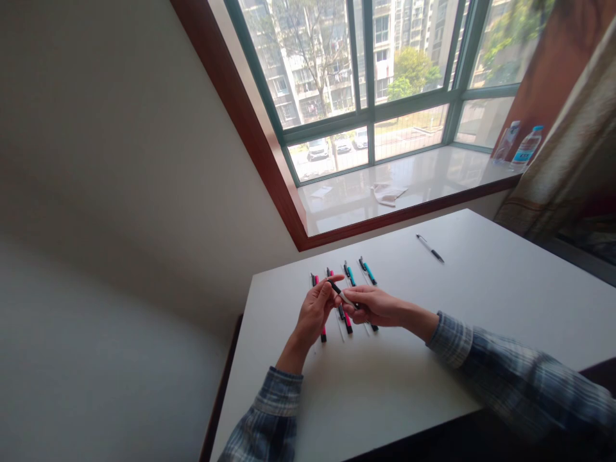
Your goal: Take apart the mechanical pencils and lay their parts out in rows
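Between my two hands, above the white table (385, 378), is a pen (342, 295) with a black end and a white barrel. My left hand (316, 308) pinches its black upper end, one finger stretched out past it. My right hand (373, 304) closes round its lower part. Beneath and behind the hands lie several disassembled pens in rows, with black, pink and teal parts and thin clear refills. A pink pen part (348, 325) and a teal pen part (370, 274) show among them; my hands cover the middle of the rows.
A white and black pen (430, 248) lies alone at the table's far right. Behind the table, the window sill (346, 208) bears a crumpled wrapper (387, 194) and plastic bottles (528, 146). A wall (144, 256) borders the left, a curtain (553, 160) the right.
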`<state>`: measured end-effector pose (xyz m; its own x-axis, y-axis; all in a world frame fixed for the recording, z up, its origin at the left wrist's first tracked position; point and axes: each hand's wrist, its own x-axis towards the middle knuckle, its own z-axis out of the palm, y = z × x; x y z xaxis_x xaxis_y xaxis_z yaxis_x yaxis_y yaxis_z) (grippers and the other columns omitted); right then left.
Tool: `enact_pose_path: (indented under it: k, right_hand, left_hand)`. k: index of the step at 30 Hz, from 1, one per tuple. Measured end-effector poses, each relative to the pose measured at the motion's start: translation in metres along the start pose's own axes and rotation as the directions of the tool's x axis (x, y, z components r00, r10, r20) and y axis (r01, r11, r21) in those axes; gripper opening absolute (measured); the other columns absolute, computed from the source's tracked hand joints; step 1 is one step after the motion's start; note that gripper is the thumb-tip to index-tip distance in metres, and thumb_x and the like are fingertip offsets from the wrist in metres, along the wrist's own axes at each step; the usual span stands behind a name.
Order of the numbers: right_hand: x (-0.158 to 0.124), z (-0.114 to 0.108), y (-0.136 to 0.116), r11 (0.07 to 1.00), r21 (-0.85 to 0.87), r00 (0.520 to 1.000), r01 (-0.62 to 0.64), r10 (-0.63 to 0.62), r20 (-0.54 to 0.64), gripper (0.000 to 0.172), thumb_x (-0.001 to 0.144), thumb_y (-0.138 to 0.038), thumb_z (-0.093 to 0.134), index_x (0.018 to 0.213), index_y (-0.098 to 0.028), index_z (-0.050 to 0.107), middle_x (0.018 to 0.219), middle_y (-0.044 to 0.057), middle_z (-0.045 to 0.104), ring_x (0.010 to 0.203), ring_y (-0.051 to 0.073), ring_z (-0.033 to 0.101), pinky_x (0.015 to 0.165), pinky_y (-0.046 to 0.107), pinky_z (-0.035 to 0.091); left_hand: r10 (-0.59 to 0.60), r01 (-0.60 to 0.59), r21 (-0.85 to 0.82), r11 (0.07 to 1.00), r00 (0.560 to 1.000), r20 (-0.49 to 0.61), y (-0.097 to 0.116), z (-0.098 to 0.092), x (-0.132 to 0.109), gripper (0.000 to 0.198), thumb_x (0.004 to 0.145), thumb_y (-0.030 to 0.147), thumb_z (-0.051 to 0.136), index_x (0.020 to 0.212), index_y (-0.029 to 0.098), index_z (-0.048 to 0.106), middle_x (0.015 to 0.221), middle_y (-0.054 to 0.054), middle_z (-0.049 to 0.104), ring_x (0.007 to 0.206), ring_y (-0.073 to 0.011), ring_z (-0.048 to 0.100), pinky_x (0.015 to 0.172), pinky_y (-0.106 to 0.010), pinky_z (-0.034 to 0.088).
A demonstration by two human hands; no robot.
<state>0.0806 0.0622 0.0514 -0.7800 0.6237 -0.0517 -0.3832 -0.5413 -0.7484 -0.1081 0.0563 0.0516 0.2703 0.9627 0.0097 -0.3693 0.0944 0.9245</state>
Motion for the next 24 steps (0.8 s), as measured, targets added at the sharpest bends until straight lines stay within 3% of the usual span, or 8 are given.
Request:
enact_pose_path:
  k: [4,7,10,15,24]
  right_hand:
    - [-0.002,-0.003,-0.001,0.999,-0.001,0.997,-0.032,0.032,0.07,0.036,0.094,-0.048,0.07,0.101,-0.012,0.064,0.071,-0.003,0.052,0.05,0.004,0.031,0.047,0.02,0.021]
    - [-0.003,-0.006,0.0,0.999,-0.024,0.994,-0.024,0.026,0.103,0.036,0.095,-0.047,0.071,0.102,-0.012,0.065,0.073,-0.002,0.057,0.049,0.004,0.036,0.047,0.02,0.025]
    - [0.001,-0.007,0.004,0.999,-0.048,0.998,0.022,-0.02,0.052,0.039,0.091,-0.049,0.074,0.099,-0.012,0.067,0.074,0.001,0.062,0.051,0.005,0.043,0.049,0.02,0.032]
    - [0.008,-0.006,0.014,0.993,-0.098,0.996,0.066,-0.072,-0.061,0.046,0.086,-0.056,0.078,0.096,-0.012,0.069,0.081,0.006,0.069,0.063,0.009,0.059,0.056,0.02,0.044]
    - [0.009,-0.001,0.015,0.927,-0.33,0.96,0.176,-0.236,-0.151,0.052,0.089,-0.064,0.069,0.086,-0.012,0.073,0.074,0.005,0.07,0.064,0.014,0.064,0.063,0.025,0.051]
  left_hand:
    - [-0.047,0.048,-0.01,0.999,0.996,0.077,0.002,-0.001,-0.003,0.052,0.091,0.053,0.07,0.124,0.013,0.07,0.07,-0.002,0.062,0.067,-0.0154,0.063,0.069,-0.029,0.051]
    - [-0.03,0.032,-0.02,0.999,0.995,0.096,0.002,0.003,-0.003,0.046,0.089,0.054,0.073,0.111,0.015,0.071,0.07,-0.003,0.063,0.066,-0.0164,0.064,0.066,-0.029,0.052]
    - [-0.005,0.009,-0.041,0.999,0.996,0.088,0.0,0.006,-0.002,0.04,0.087,0.056,0.073,0.096,0.017,0.067,0.067,-0.001,0.06,0.059,-0.0155,0.062,0.061,-0.029,0.051]
    - [-0.007,0.01,-0.045,0.999,0.997,0.075,-0.002,0.009,-0.001,0.04,0.087,0.059,0.072,0.094,0.02,0.062,0.064,0.002,0.057,0.049,-0.0136,0.057,0.052,-0.029,0.049]
    - [0.009,-0.008,-0.03,1.0,1.0,0.023,0.0,0.017,0.0,0.041,0.088,0.06,0.07,0.095,0.021,0.063,0.054,0.005,0.05,0.045,-0.0136,0.052,0.051,-0.029,0.047]
